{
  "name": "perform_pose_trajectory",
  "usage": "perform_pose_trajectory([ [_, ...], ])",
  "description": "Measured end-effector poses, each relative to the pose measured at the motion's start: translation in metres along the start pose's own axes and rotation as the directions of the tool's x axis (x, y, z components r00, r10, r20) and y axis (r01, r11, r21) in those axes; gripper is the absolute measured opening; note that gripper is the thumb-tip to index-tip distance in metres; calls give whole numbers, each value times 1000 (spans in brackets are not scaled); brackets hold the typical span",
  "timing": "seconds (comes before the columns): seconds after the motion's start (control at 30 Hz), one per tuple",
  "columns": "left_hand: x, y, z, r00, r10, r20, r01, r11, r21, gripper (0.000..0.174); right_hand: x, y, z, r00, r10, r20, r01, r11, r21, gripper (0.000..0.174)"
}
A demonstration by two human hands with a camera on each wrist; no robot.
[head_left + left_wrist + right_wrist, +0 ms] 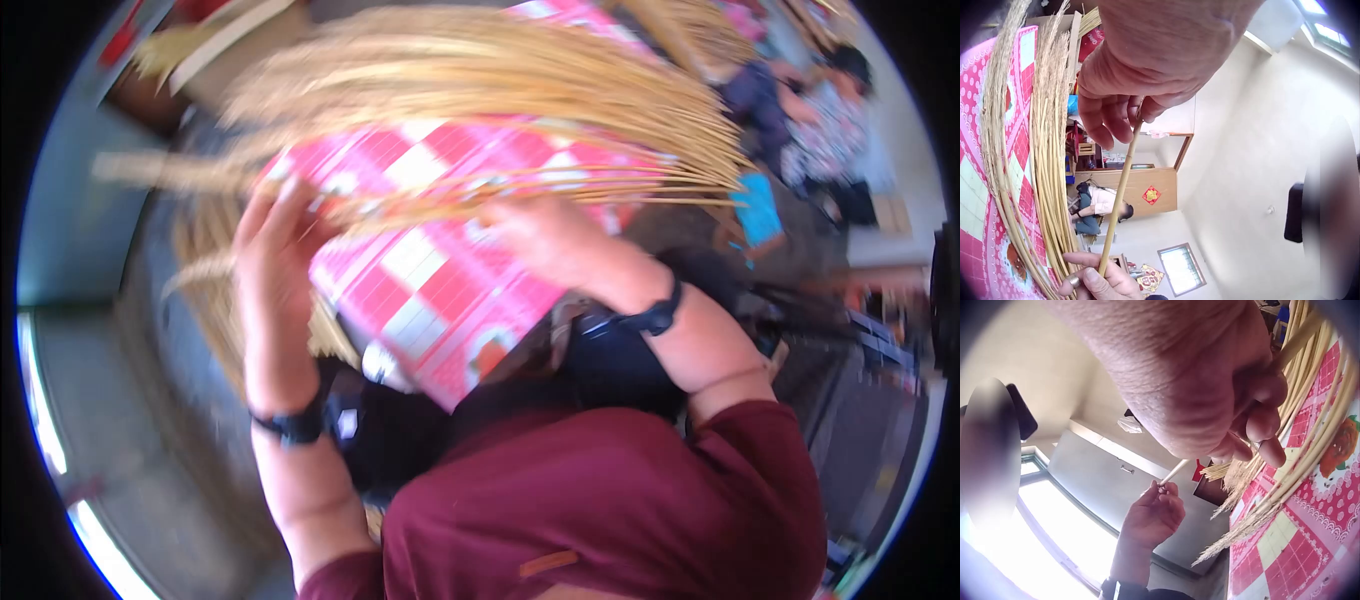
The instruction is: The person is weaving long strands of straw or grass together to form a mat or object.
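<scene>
My left hand (1138, 112) pinches the upper end of one thin straw stalk (1119, 194) between thumb and fingers. My right hand (1094, 281), which wears a ring, holds the same stalk's lower end. In the right wrist view my right hand (1260, 434) fills the top, while the left hand (1157, 509) grips the stalk's tip (1175, 470) farther off. A thick bundle of dry grass stalks (480, 80) with seed heads fans out over a pink checked cloth (430, 280). Both hands (280, 230) (525, 230) are raised at the bundle's lower edge.
A black band sits on each wrist (290, 425) (655, 315). A person (1100, 206) sits bent over in the background by a wooden door (1147, 194). A blue object (758, 208) lies beyond the bundle. Windows (1054, 531) brighten the room.
</scene>
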State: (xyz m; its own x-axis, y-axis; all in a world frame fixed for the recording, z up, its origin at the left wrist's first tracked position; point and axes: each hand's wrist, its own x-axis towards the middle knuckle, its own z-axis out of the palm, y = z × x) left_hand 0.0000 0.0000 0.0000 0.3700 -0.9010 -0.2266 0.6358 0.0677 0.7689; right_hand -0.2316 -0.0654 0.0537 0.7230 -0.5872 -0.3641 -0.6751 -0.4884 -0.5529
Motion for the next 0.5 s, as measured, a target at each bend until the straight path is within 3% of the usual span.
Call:
perform_pose_trajectory([
  [0.03, 1, 2, -17, 1000, 29, 1, -29, 997, -77, 14, -3, 2, -12, 996, 48, -81, -51, 998, -37, 29],
  [0.07, 9, 0, -41, 997, 71, -29, -75, 985, -153, 14, 7, -1, 6, 948, -205, -242, 129, 947, -295, 20],
  [0.1, 8, 71, -18, 987, 138, 82, -140, 990, 22, 14, 20, 0, 9, 744, -430, -512, 401, 900, -173, 19],
  [0.13, 8, 76, -26, 986, 155, 57, -157, 988, 15, 15, 15, -7, 9, 766, -381, -518, 360, 921, -145, 20],
  [0.2, 24, 83, -56, 958, 195, 210, -185, 981, -66, 19, 14, -12, 4, 692, -401, -600, 370, 911, -183, 19],
  [0.23, 29, 86, -65, 971, 146, 189, -135, 989, -68, 21, 14, -10, 1, 642, -427, -637, 390, 897, -208, 18],
  [0.33, 31, 81, -59, 985, 124, 116, -124, 992, -11, 25, 4, -12, -12, 655, -397, -643, 296, 918, -265, 17],
  [0.4, 21, 76, -42, 988, 151, 33, -153, 987, 48, 27, 0, -1, -19, 708, -362, -606, 217, 929, -301, 16],
  [0.43, 24, 73, -49, 989, 132, 70, -135, 989, 52, 22, 5, 6, -19, 730, -372, -573, 222, 923, -315, 17],
  [0.47, 13, 71, -29, 992, 121, -35, -116, 986, 121, 16, 14, 23, -12, 643, -439, -627, 313, 898, -308, 19],
  [0.5, 1, 66, -12, 983, 182, -2, -179, 970, 167, 15, 5, 18, -21, 692, -435, -575, 287, 898, -334, 20],
])
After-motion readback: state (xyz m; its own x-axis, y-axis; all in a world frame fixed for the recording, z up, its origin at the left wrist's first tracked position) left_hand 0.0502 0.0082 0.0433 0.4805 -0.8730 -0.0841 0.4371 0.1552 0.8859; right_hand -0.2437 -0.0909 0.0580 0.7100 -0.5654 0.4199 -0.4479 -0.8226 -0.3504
